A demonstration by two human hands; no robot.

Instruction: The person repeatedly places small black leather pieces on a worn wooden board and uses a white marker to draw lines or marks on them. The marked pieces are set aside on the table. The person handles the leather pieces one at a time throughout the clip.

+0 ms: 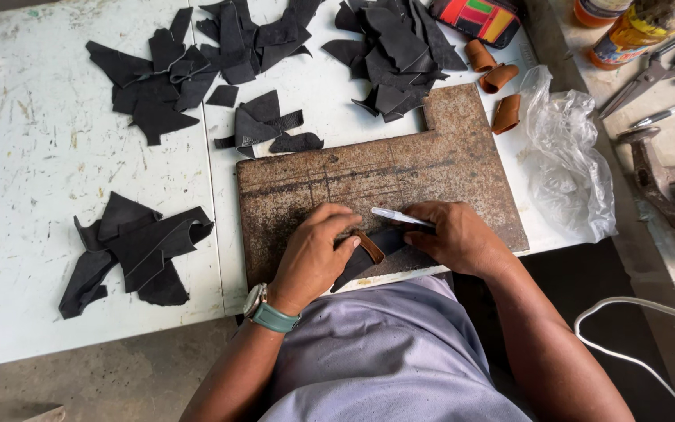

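On the slab (400, 168), left hand (314, 254) pins the leather (369, 254), right hand (455, 238) pinches a knife (401, 217); a slip could nick the left fingers (337, 217).

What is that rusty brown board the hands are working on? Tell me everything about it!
The rusty board is a flat slab, brown, speckled and scratched with straight lines. It looks like worn metal or stone. One far corner has a square notch. It lies flat on the white table. The left hand and right hand press a black leather piece on its near edge.
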